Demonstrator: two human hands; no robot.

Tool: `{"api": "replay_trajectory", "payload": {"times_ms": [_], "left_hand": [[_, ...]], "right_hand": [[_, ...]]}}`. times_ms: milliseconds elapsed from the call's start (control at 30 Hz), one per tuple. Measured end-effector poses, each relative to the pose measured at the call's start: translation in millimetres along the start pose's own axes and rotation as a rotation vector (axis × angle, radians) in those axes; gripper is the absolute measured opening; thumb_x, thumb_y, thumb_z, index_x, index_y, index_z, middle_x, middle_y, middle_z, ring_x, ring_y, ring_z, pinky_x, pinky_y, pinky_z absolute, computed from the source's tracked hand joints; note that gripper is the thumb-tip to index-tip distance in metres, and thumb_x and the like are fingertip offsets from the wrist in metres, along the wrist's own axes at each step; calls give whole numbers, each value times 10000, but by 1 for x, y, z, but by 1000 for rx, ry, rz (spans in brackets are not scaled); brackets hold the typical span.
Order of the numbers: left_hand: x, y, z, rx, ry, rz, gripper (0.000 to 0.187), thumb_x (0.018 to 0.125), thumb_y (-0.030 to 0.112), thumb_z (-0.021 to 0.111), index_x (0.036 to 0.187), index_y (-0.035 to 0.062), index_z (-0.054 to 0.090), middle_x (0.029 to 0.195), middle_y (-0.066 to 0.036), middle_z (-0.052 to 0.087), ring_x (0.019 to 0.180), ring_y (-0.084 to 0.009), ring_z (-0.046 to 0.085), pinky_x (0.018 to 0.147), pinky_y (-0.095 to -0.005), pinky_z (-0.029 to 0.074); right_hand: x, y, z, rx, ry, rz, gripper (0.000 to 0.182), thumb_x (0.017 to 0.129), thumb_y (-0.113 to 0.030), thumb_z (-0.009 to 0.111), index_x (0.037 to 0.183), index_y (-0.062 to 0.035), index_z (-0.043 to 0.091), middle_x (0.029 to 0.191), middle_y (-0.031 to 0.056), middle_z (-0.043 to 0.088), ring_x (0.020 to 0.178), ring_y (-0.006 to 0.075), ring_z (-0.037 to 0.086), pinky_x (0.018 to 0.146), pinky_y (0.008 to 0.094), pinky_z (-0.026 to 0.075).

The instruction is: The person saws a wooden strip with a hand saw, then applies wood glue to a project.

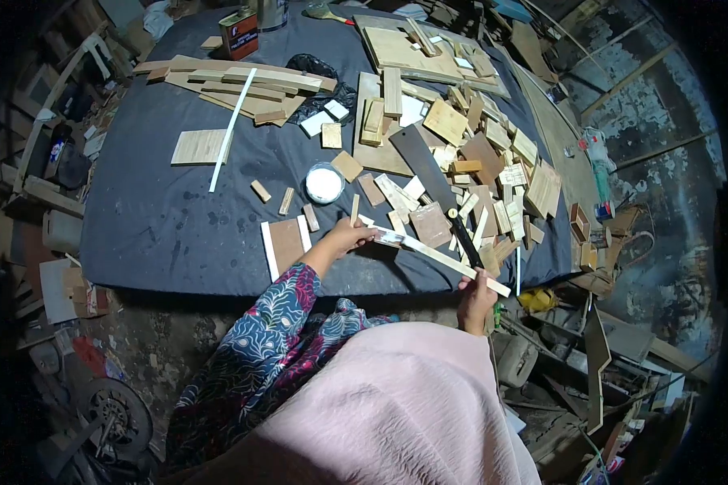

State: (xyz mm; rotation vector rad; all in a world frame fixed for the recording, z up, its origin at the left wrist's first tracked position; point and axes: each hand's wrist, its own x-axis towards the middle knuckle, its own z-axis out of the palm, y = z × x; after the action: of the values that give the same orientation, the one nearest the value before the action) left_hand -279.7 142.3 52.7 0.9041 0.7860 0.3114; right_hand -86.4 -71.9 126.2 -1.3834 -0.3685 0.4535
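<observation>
My right grip (476,293) clamped on wood strip (449,260) end at counter (162,218) edge; left grip (349,239) pinches brush (388,237) against strip. Glue tub (324,183) open nearby. Strip partly coated; many loose offcuts (493,186) untouched.

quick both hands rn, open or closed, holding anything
Left hand: fingers curled, pressing on the upper end of the long wooden strip; a full grip cannot be told.
Right hand: closed around the strip's lower end.

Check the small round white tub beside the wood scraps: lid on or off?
Cannot tell. The small round white tub stands upright on the dark table cover; its top is one flat white disc, either lid or contents.
</observation>
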Motion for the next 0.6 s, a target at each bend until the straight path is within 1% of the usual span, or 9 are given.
{"api": "replay_trajectory", "payload": {"times_ms": [67,133,200,267,400,433,467,533,600], "left_hand": [[2,-1,1,-2,28,6,195,701,158,668,641,61,509,612,-7,542,509,-60,451,442,-176,350],[2,0,1,-5,28,6,191,702,160,667,648,59,514,612,-6,541,508,-58,449,440,-175,348],[1,0,-2,-12,34,7,187,703,163,666,654,57,519,612,-5,540,507,-57,447,439,-173,346],[2,-3,-4,-11,4,30,179,709,166,660,664,56,528,618,-3,541,511,-53,447,445,-167,344],[-2,-2,0,-18,11,5,170,718,165,652,674,58,528,624,-3,546,516,-49,452,448,-164,345],[-2,-2,0,-19,20,-5,167,717,166,652,680,60,528,626,-2,548,515,-48,453,447,-162,345],[-2,-1,0,-21,30,-12,165,717,166,652,687,61,528,628,0,549,515,-47,455,447,-161,345],[-5,3,-1,-11,7,-18,161,728,167,645,697,82,512,658,2,555,546,-46,466,471,-152,356],[-7,4,0,-1,-24,-27,159,739,168,638,707,103,497,688,5,561,578,-45,477,494,-143,366]], "right_hand": [[-1,9,9,36,-54,-44,193,853,-187,488,891,0,516,724,67,547,529,127,521,459,224,418],[-1,5,9,20,-5,-20,166,838,-176,517,862,-13,503,655,71,536,510,130,517,454,220,413],[2,1,-4,-4,-14,-50,174,850,-180,495,867,-8,510,644,66,533,508,125,509,449,210,409],[11,4,-19,45,12,-64,187,861,-185,470,865,-3,516,635,67,533,500,119,499,432,208,403],[12,-3,-9,203,90,66,209,854,-230,486,832,-23,498,598,43,495,498,116,494,416,220,400],[11,-3,-6,205,111,164,252,842,-284,506,795,-38,487,574,38,477,476,116,488,411,224,404],[10,-2,1,166,150,146,291,830,-334,516,771,-52,479,564,42,478,436,111,474,380,218,401],[4,-6,14,140,214,232,320,821,-369,518,768,-58,471,543,40,475,400,102,457,346,211,391],[9,7,13,210,223,252,351,809,-402,522,729,-72,432,514,34,468,389,99,452,336,202,383]]}}
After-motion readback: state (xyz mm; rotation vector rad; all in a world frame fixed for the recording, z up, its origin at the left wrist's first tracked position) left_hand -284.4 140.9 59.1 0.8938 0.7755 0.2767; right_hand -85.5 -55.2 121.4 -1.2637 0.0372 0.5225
